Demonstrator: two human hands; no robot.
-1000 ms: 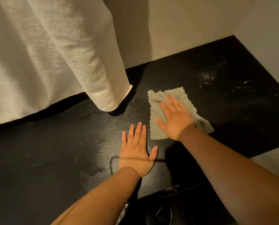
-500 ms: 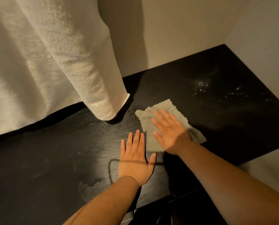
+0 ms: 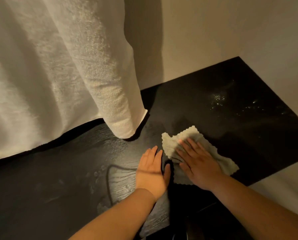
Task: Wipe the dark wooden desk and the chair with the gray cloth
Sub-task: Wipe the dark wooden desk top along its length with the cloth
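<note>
Gray cloth [image 3: 172, 146] slid nearer left hand [image 3: 151, 172], right hand [image 3: 200, 168] pressing it

Leftward passage across the desk [image 3: 222, 132] is blocked by the flat left hand [image 3: 151, 172], just beside the cloth [image 3: 172, 144]. The far-left edge is overhung by a white curtain [image 3: 58, 75]. Bare desktop is left to the right, bounded by walls [image 3: 214, 40].

Head camera looks steeply down, close over the desk [image 3: 248, 135]

white curtain [image 3: 58, 75] hanging at left, beige wall [image 3: 214, 32]
</note>
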